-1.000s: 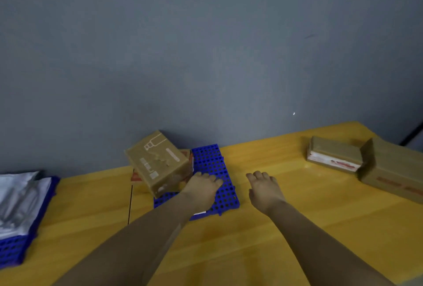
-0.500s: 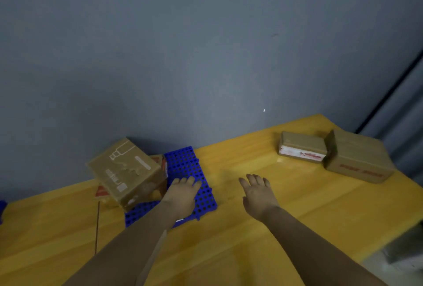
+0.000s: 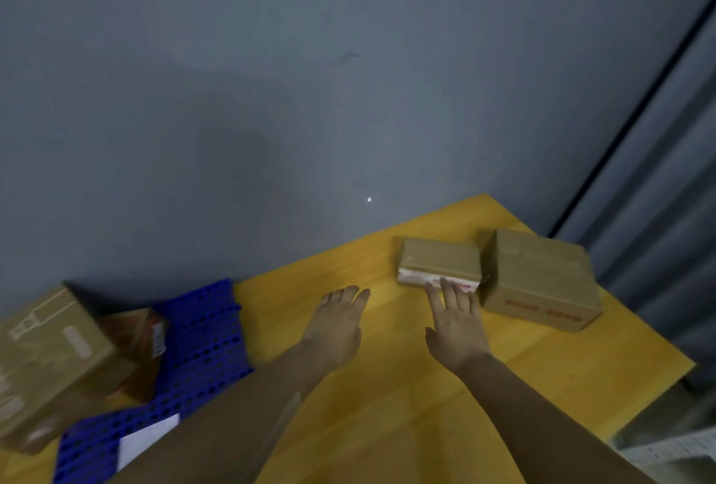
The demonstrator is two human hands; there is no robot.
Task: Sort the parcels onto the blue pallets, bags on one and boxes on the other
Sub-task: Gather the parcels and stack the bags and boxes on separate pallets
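Both hands are held flat, fingers straight, nothing gripped. The right hand (image 3: 457,324) is stretched to a flat box (image 3: 439,262) at its twelve o'clock; its fingertips (image 3: 444,284) seem to touch the near face. A larger box (image 3: 542,278) is set just beside that box at three o'clock. At nine o'clock from the left hand (image 3: 335,328), a blue pallet (image 3: 201,348) is loaded with a printed box (image 3: 50,359).
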